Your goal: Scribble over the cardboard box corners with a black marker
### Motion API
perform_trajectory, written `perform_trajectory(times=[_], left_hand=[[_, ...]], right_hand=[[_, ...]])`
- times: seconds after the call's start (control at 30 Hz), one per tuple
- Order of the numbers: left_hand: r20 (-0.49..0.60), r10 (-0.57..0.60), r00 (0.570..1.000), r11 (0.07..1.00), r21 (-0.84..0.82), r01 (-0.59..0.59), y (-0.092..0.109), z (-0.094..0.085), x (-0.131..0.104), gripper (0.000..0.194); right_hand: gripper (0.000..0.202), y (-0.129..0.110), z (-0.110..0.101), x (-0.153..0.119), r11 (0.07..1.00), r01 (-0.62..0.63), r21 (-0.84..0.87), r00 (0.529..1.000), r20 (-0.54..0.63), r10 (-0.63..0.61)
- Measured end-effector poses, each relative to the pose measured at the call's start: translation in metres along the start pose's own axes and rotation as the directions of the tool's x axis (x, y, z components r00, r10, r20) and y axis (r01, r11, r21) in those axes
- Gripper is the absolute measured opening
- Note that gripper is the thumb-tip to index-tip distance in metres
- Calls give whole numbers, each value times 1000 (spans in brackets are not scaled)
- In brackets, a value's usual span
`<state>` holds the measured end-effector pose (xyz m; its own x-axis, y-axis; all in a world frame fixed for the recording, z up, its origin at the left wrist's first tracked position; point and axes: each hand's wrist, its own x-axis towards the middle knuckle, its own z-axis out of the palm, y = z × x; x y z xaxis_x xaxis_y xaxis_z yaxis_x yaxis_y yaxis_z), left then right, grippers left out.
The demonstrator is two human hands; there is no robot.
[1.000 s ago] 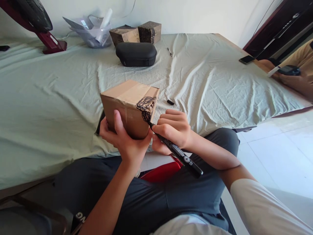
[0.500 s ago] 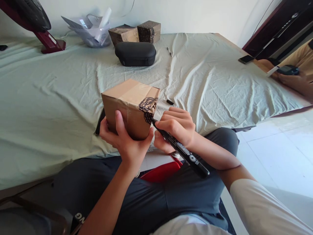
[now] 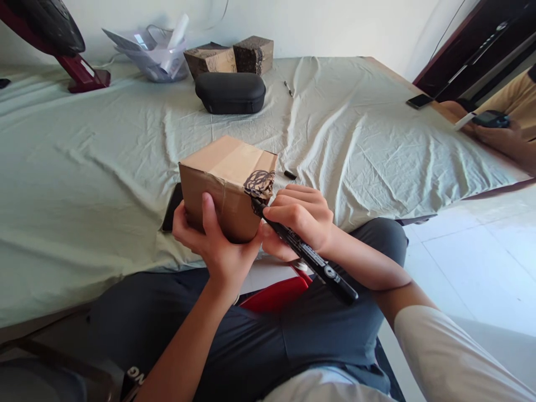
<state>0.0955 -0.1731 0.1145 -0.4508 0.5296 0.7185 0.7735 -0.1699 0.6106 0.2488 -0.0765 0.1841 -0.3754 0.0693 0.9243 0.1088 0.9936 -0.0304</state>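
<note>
A small brown cardboard box (image 3: 213, 195) is gripped from below and in front by my left hand (image 3: 218, 245), thumb on its front face. Black looping scribbles (image 3: 259, 183) cover its right corner, on the top and the side. My right hand (image 3: 299, 220) is closed round a black marker (image 3: 314, 259), whose tip touches the box near the scribbled corner. Just beyond that corner lies a small black marker cap (image 3: 290, 175) on the cloth. Behind the box's left side, a dark flat object (image 3: 172, 206) shows only in part.
On the pale green cloth (image 3: 104, 162) stand a black case (image 3: 230, 93), two scribbled boxes (image 3: 253, 54), a clear basket (image 3: 154, 64) and a dark red device (image 3: 90, 78). A pen (image 3: 288, 88) and a phone (image 3: 419, 101) lie farther right. Another person's hand (image 3: 498, 134) holds a dark device.
The box has shifted slightly right and turned a little in my left hand. My right hand stays nearly in place, with the marker still at the scribbled corner.
</note>
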Motion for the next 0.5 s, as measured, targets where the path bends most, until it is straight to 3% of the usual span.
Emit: perform_trajectory(times=[0.2, 0.4, 0.5], left_hand=[[42, 87, 995, 996, 31, -89, 2, -3, -2, 105], [60, -39, 997, 999, -3, 39, 2, -4, -3, 103], [71, -52, 996, 999, 1, 52, 3, -5, -3, 104]], right_hand=[[10, -3, -2, 6, 994, -39, 101, 994, -94, 49], [11, -12, -12, 17, 923, -286, 256, 947, -71, 313], [10, -15, -15, 20, 905, -309, 293, 934, -88, 347]])
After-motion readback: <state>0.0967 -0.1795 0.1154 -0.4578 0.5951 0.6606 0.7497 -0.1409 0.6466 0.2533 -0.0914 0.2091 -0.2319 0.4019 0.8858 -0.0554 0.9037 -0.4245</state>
